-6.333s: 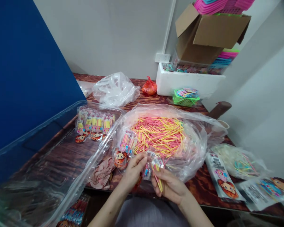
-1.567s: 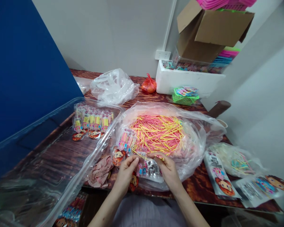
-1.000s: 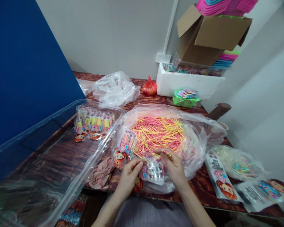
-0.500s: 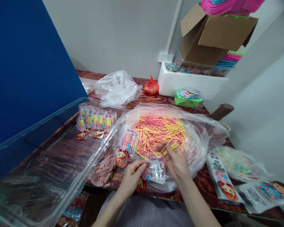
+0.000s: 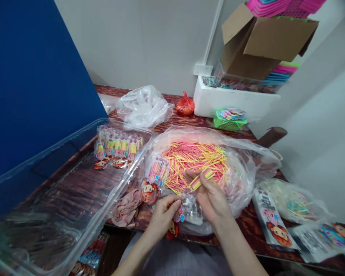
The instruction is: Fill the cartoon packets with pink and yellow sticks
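Fingers of my left hand (image 5: 163, 215) are pinched together at the upper left edge of a clear printed packet (image 5: 193, 214) with a cartoon figure at its lower end. Across the fingers of my right hand (image 5: 214, 201) lies a small bundle of yellow and pink sticks (image 5: 201, 180), pressed by the thumb. This hand is just right of the packet. Behind both hands, a heap of loose pink and yellow thin sticks (image 5: 194, 157) fills an opened clear plastic bag (image 5: 244, 195). A packet with sticks inside (image 5: 155, 178) rests on the bag's left side.
A clear plastic bin (image 5: 115, 203) at left holds several filled packets (image 5: 120, 149). Beside it lies a crumpled pink cloth (image 5: 128, 209). Flat printed packets (image 5: 273, 220) and another bag of sticks (image 5: 296, 203) are at right. A green basket (image 5: 228, 123) and white foam box (image 5: 235, 99) stand behind.
My right hand has shifted slightly left and turned, bringing the stick bundle lower and closer to the packet. My left hand keeps its pinch on the packet. The view has shifted slightly.
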Available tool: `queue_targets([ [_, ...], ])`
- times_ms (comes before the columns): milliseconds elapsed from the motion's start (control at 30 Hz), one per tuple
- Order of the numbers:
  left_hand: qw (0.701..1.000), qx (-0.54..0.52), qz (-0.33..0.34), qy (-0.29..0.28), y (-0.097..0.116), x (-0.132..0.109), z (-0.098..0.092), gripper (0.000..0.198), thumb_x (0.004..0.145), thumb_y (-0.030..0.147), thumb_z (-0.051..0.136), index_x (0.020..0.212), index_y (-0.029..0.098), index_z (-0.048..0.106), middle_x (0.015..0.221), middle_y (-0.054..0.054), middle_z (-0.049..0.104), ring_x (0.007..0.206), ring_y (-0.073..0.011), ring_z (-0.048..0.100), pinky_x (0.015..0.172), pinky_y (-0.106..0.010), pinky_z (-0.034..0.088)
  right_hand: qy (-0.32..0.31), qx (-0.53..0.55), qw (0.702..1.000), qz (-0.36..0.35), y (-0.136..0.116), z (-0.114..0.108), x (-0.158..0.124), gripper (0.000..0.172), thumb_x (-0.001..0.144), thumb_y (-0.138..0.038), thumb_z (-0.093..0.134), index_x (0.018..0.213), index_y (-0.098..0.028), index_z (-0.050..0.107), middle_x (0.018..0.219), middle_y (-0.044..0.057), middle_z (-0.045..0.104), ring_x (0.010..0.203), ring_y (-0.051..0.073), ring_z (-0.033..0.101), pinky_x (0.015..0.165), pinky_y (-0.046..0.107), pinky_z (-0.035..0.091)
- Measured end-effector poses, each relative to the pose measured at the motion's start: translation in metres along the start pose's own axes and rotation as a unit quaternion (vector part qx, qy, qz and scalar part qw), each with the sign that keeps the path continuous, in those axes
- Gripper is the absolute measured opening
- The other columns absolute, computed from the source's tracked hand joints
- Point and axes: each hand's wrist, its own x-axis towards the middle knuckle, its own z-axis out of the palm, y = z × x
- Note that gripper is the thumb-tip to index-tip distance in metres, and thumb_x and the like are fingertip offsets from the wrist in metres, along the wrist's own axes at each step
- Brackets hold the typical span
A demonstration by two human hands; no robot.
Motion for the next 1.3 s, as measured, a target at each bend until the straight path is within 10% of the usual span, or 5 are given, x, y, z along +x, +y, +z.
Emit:
queue_targets([
  [567,0.993,0.075,0.071,-0.058,0.0,-0.002,-0.002,0.025,0.09,0.031,0.053,0.087,0.016,0.072,0.081,-0.004,0.066,0.079,-0.0175,0.058,0.075,-0.025,0.042,0.086,0.071,0.976,0.186,-0.004,-0.023,-0.004,0.006,0.079,-0.011,0.069,0.08,-0.017,0.069,0.08,0.006,0.077,0.102,0.026,0.069,0.089,0.043,0.053],
  [933,0.994,0.045,0.033,-0.099,0.002,-0.001,-0.007,0.028,0.089,0.035,0.054,0.085,0.015,0.072,0.075,-0.003,0.062,0.071,-0.0156,0.054,0.064,-0.023,0.04,0.056,0.069,0.977,0.193,0.002,-0.038,-0.004,0.004,0.08,-0.016,0.069,0.079,-0.02,0.069,0.082,0.004,0.077,0.096,0.026,0.071,0.086,0.046,0.054],
  [1300,0.997,-0.069,0.0,-0.043,-0.001,-0.001,0.001,0.028,0.084,0.04,0.061,0.084,0.014,0.071,0.074,-0.001,0.063,0.07,-0.0144,0.054,0.066,-0.022,0.041,-0.004,-0.155,0.987,0.045,0.005,-0.009,-0.028,0.027,0.076,-0.037,0.075,0.096,-0.019,0.071,0.111,0.008,0.072,0.119,0.026,0.057,0.108,0.042,0.034],
])
